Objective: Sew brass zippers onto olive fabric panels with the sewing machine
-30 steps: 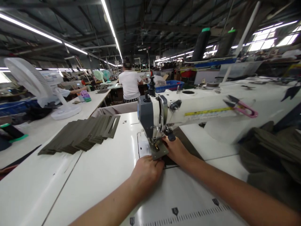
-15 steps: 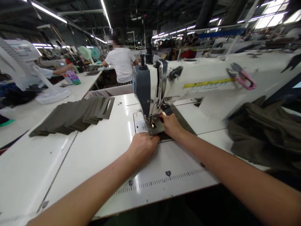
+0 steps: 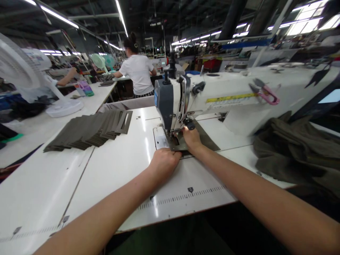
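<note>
An olive fabric piece (image 3: 177, 144) lies on the white sewing table under the presser foot (image 3: 171, 131) of an industrial sewing machine (image 3: 170, 102). My left hand (image 3: 164, 163) grips the near edge of the fabric, just in front of the foot. My right hand (image 3: 192, 139) is on the fabric at the foot's right side, under the machine's head. My fingers hide part of the fabric, and the needle is too small to make out. A darker olive cloth (image 3: 204, 136) extends behind my right hand.
A stack of overlapping olive fabric strips (image 3: 91, 129) lies left of the machine. Pink thread snips (image 3: 267, 95) rest on the machine arm. A crumpled olive fabric heap (image 3: 293, 152) sits at right. Beyond, a co-worker in white (image 3: 138, 74) sits among other tables, with a white fan (image 3: 23, 71) at left.
My view has tilted slightly upward, so the machine and table sit higher in the frame. Both hands remain on the fabric at the presser foot, slightly closer to the machine.
</note>
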### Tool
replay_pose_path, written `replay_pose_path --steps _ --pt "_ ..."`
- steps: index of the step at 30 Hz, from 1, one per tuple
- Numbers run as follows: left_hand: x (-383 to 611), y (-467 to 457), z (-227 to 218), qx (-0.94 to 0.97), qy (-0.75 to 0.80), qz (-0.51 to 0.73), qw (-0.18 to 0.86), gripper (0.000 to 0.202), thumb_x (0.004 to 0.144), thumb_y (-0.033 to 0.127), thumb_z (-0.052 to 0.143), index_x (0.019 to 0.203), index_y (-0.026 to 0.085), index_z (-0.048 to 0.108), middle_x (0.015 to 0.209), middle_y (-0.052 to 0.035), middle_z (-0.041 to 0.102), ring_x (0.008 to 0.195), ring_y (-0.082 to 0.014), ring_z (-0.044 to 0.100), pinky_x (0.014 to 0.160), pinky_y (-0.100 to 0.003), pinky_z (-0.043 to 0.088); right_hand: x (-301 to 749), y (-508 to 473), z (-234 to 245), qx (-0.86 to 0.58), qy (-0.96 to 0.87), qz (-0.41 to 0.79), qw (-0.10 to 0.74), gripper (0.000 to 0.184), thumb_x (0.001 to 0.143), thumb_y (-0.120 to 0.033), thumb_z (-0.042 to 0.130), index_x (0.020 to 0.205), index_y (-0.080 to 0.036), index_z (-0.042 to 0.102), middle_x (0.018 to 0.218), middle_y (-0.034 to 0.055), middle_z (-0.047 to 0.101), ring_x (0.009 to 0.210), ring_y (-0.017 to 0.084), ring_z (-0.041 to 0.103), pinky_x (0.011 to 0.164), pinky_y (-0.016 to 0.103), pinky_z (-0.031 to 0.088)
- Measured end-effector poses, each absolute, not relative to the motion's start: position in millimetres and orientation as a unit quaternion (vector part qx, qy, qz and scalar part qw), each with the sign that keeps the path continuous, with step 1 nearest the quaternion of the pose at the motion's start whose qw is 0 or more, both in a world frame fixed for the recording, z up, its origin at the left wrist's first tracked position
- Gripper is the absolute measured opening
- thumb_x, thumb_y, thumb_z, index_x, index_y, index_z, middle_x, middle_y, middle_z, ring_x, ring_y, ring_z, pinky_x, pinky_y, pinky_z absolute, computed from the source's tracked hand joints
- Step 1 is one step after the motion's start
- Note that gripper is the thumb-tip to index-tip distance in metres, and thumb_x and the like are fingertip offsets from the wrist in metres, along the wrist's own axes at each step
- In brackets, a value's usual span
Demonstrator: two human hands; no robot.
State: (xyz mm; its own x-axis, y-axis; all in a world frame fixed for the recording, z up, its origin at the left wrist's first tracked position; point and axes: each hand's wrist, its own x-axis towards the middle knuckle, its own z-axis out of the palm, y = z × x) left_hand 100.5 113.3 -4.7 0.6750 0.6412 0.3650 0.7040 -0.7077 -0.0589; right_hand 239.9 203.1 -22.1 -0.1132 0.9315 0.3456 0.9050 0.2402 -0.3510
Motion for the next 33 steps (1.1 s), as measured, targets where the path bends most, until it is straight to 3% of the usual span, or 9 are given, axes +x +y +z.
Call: replay_pose_path --steps 4,7,9,11,14,25,33 --pt "93 96 2 -0.913 -0.351 -0.184 0.099 0.02 0.087 0.015 0.04 0.084 0.013 0.06 0.076 -0.0063 0.064 0.071 -0.018 0.061 0.066 -0.032 0.051 252 177 -9 -0.564 -0.778 0.037 0.274 0.015 0.08 -0.014 0.051 0.071 -0.013 0.062 0.068 0.0058 0.063 0.064 0.015 0.059 0.057 0.024 0.043" --pt "82 80 5 -0.906 -0.352 -0.221 0.08 0.019 0.089 0.02 0.041 0.084 0.016 0.058 0.077 -0.0048 0.063 0.07 -0.0173 0.06 0.066 -0.033 0.051 266 146 -3 -0.486 -0.821 0.041 0.297 0.012 0.076 -0.012 0.054 0.071 -0.016 0.065 0.077 0.0045 0.065 0.076 0.016 0.059 0.068 0.025 0.046" --pt "76 76 5 -0.882 -0.394 -0.245 0.083 0.015 0.087 0.025 0.045 0.089 0.015 0.057 0.086 -0.0081 0.063 0.076 -0.02 0.061 0.068 -0.036 0.052 274 127 -5 -0.411 -0.853 0.047 0.318 0.012 0.078 -0.014 0.055 0.082 -0.017 0.066 0.093 0.0055 0.065 0.091 0.018 0.057 0.081 0.03 0.045" --pt "73 79 5 -0.872 -0.41 -0.252 0.086 0.023 0.085 0.025 0.048 0.103 0.012 0.054 0.104 -0.014 0.06 0.094 -0.024 0.059 0.079 -0.04 0.052 277 114 -8 -0.328 -0.881 0.056 0.335 0.019 0.082 -0.015 0.052 0.097 -0.017 0.065 0.105 0.007 0.063 0.103 0.019 0.053 0.091 0.035 0.041" --pt "73 91 4 -0.908 -0.354 -0.21 0.08 0.027 0.087 0.016 0.042 0.112 0.011 0.052 0.116 -0.0151 0.057 0.108 -0.0225 0.054 0.094 -0.042 0.045 278 109 -13 -0.284 -0.894 0.065 0.339 0.026 0.085 -0.012 0.045 0.105 -0.013 0.062 0.105 0.009 0.064 0.104 0.019 0.054 0.094 0.036 0.041" --pt "77 112 3 -0.929 -0.276 -0.181 0.17 0.028 0.088 0.007 0.033 0.093 0.011 0.06 0.096 -0.013 0.066 0.096 -0.0188 0.062 0.096 -0.043 0.043 274 123 -15 -0.284 -0.883 0.071 0.367 0.029 0.081 -0.005 0.046 0.102 -0.015 0.065 0.099 0.0081 0.067 0.097 0.021 0.059 0.085 0.035 0.047" --pt "77 133 3 -0.933 -0.261 -0.17 0.183 0.03 0.089 0.006 0.029 0.085 0.01 0.059 0.089 -0.0109 0.064 0.085 -0.0168 0.063 0.095 -0.042 0.044 272 140 -16 -0.296 -0.888 0.069 0.346 0.029 0.08 -0.004 0.043 0.094 -0.014 0.067 0.097 0.0089 0.067 0.098 0.02 0.058 0.089 0.033 0.045"
